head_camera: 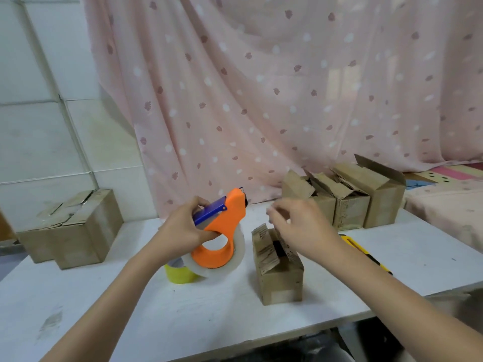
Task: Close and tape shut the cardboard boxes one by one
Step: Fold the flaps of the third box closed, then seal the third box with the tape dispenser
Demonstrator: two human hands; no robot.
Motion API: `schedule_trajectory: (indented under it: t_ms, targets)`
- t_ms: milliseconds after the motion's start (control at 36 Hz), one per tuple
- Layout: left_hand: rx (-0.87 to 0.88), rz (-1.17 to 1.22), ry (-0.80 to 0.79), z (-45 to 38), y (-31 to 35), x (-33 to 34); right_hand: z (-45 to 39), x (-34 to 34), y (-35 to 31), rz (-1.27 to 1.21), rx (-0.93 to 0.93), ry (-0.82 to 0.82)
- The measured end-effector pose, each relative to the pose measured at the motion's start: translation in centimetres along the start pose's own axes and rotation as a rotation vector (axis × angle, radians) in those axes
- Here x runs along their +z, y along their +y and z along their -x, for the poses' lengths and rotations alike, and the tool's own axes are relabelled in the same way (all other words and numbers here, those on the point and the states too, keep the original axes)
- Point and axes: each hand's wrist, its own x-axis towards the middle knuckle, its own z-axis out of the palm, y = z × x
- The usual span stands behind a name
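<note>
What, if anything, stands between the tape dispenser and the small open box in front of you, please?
Nothing visible does. The tape dispenser, held in the left hand, has bare table between it and the small box; the right hand hovers above the flaps.

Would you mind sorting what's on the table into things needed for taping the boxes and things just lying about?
For the job: tape dispenser in the left hand; small open box; open boxes at the back.
Lying about: yellow tape roll; yellow utility knife.
</note>
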Motion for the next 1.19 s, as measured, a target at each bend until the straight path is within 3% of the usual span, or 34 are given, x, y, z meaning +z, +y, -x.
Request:
schedule_trajectory:
  t_ms: [56,167,278,750,972,1194]
  targets:
    - [0.022,-0.018,0.007,-0.2,0.2,0.2,-0.9,-0.3,-1.2,-0.260,0.169,0.032]
    - [0.048,-0.065,0.012,-0.4,0.6,0.4,-1.9,-0.2,-3.0,-0.690,0.480,-0.137]
    - [0.088,-0.105,-0.002,-0.7,0.6,0.6,-2.5,-0.1,-3.4,-0.874,0.610,-0.225]
    - [0.160,-0.302,0.042,-0.8,0.8,0.7,-3.3,0.2,-2.6,-0.974,0.708,-0.249]
    - [0.186,-0.484,0.057,-0.3,1.3,0.7,-3.6,-0.3,-2.0,-0.783,0.646,-0.199]
    - [0.280,-0.582,0.081,0.3,0.6,1.0,-3.5,-0.5,-1.7,-0.774,0.637,-0.224]
